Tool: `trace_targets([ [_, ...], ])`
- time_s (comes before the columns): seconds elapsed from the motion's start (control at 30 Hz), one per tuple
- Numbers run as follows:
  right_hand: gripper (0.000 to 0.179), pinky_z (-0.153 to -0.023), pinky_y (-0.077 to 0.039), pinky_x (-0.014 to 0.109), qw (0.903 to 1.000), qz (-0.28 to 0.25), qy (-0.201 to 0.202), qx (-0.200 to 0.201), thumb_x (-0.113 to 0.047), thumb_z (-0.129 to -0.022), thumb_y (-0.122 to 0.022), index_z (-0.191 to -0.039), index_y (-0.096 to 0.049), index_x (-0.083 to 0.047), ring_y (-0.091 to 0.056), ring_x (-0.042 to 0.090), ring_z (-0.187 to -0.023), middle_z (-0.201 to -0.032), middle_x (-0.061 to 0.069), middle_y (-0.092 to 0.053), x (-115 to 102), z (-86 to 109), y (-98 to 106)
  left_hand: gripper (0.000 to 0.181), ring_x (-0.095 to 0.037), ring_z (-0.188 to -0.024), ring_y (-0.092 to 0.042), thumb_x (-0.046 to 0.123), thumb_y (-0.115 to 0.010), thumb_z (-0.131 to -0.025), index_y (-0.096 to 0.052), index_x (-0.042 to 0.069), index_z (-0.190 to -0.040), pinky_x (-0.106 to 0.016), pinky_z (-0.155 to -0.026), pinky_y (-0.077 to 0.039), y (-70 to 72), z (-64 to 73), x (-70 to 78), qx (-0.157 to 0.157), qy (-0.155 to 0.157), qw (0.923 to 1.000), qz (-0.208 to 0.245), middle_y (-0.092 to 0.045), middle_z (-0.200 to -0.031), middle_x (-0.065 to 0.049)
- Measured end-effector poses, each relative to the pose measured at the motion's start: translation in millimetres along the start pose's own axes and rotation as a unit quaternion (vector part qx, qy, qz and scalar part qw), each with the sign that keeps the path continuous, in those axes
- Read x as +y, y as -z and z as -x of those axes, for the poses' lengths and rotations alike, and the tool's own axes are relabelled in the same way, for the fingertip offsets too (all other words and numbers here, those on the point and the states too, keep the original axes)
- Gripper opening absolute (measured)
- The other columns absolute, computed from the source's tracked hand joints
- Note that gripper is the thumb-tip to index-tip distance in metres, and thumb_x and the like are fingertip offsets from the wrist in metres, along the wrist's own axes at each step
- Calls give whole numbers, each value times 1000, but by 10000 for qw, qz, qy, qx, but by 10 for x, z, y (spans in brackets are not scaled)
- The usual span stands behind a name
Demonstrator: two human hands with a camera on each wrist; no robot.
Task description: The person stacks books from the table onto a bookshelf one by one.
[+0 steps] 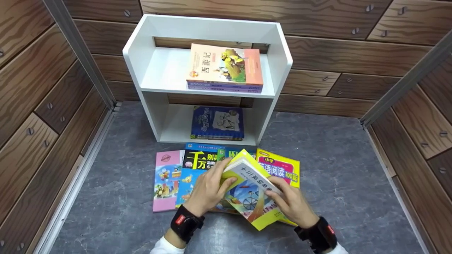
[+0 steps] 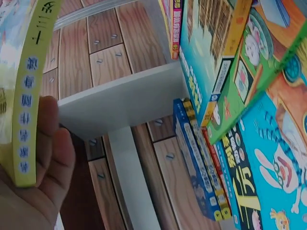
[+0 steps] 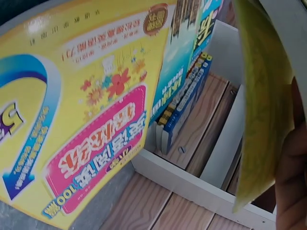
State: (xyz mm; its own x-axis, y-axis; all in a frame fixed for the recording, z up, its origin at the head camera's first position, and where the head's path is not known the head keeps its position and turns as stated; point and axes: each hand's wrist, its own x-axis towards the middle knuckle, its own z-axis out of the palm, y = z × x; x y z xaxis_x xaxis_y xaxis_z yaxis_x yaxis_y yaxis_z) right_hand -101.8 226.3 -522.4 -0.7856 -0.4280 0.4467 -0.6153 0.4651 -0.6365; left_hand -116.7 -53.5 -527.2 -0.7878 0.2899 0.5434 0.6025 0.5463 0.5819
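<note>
A white two-tier bookshelf [image 1: 166, 67] stands on the grey floor [image 1: 346, 176]; in front of it, over the near part of a row of books, two hands hold a yellow book [image 1: 249, 197] in the air, tilted, its illustrated cover up. The left hand [image 1: 209, 187] grips the edge on its own side, thumb lying over the cover; the right hand [image 1: 293, 203] pinches the opposite edge — so the grip is narrow on both sides, closed on the book's thickness. A second yellow corner shows behind the pages; whether it is the back cover or another volume I cannot tell.

As things lie, part of the work looks done: a stack with an orange-and-cream book [image 1: 222, 65] on top lies flat on the bookshelf's upper tier, toward its right end; a stack topped by a blue book [image 1: 218, 122] lies on its lower tier, also right of the middle. Still off the bookshelf, on the floor just before its base, are a pink book [image 1: 164, 187], a bright blue book [image 1: 187, 185] overlapping it, a teal-and-green book [image 1: 235, 154] mostly hidden by the held one, and a yellow-and-magenta book [image 1: 287, 176] at the right end; these, with the held book, seem to be what is left — perhaps more, since the overlaps hide the exact count.
</note>
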Motion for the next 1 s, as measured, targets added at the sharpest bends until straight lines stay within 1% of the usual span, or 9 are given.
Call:
trace_targets([
  [0.27, 47, -70, -64, 26, 9989, -319, -260, 231, 4, -93, -74, -137, -63, -10, -72, 4, -91, -115, 7, -76, 37, 4, -27, 48, -12, -72, -65, 24, -60, -107, -49, 2, -148, -13, -56, -48, -23, 20, 46, 189, -133, 9997, 81, -69, -116, -10],
  [0.37, 50, -70, -61, 22, 9975, -341, -122, 599, 8, -90, -75, -136, -65, -10, -68, 4, -87, -114, 6, -73, 70, -12, 4, 48, -13, -72, -66, 23, -59, -107, -49, 1, -149, -12, -55, -48, -19, 29, 53, 424, -227, 9988, 110, -70, -115, -11],
  [0.47, 51, -78, -56, 16, 9935, -65, 25, 1138, 13, -87, -75, -134, -66, -5, -65, 8, -91, -116, 10, -69, 112, -35, 48, 48, -16, -75, -70, 21, -59, -107, -48, 0, -149, -13, -56, -50, 1, 26, 55, 753, -216, 9968, 132, -70, -114, -13],
  [0.6, 52, -93, -50, 11, 9833, 166, -222, 1800, 14, -87, -74, -136, -62, 1, -62, 13, -107, -127, 15, -63, 161, -49, 117, 47, -21, -80, -73, 12, -61, -105, -47, -1, -148, -16, -57, -54, 46, -1, 50, 1203, -49, 9924, 270, -69, -117, -15],
  [0.67, 51, -96, -48, 11, 9793, 87, -587, 1938, 9, -92, -73, -140, -59, 2, -62, 10, -113, -132, 14, -62, 168, -41, 137, 47, -20, -77, -71, 6, -60, -104, -46, -2, -148, -16, -56, -54, 66, -14, 53, 1387, 89, 9895, 401, -68, -116, -16],
  [0.73, 51, -94, -49, 9, 9764, -89, -993, 1918, 5, -97, -69, -146, -54, 2, -63, 5, -112, -135, 14, -62, 157, -29, 127, 47, -18, -74, -67, 2, -58, -104, -44, -3, -149, -17, -55, -53, 81, -25, 63, 1534, 251, 9863, 556, -67, -114, -16],
  [0.83, 54, -90, -54, 12, 9764, -459, -1267, 1691, 3, -103, -60, -154, -43, 5, -65, -3, -109, -135, 21, -61, 130, -6, 47, 46, -13, -69, -59, 1, -53, -107, -40, -4, -151, -19, -53, -50, 86, -31, 89, 1684, 615, 9801, 850, -66, -112, -17],
  [0.93, 61, -93, -58, 15, 9801, -920, -1145, 1335, 4, -106, -51, -162, -26, 8, -63, -8, -116, -145, 35, -54, 82, 7, -68, 45, -10, -71, -55, 3, -45, -110, -36, -4, -154, -23, -55, -51, 81, -41, 126, 1768, 987, 9708, 1287, -63, -112, -17],
  [1.0, 66, -88, -61, 18, 9776, -1364, -1130, 1134, 3, -108, -48, -165, -15, 7, -64, -7, -117, -149, 35, -50, 36, 1, -128, 44, -9, -74, -52, 5, -40, -112, -32, -5, -155, -24, -58, -51, 71, -54, 144, 1804, 1202, 9635, 1569, -61, -111, -17],
])
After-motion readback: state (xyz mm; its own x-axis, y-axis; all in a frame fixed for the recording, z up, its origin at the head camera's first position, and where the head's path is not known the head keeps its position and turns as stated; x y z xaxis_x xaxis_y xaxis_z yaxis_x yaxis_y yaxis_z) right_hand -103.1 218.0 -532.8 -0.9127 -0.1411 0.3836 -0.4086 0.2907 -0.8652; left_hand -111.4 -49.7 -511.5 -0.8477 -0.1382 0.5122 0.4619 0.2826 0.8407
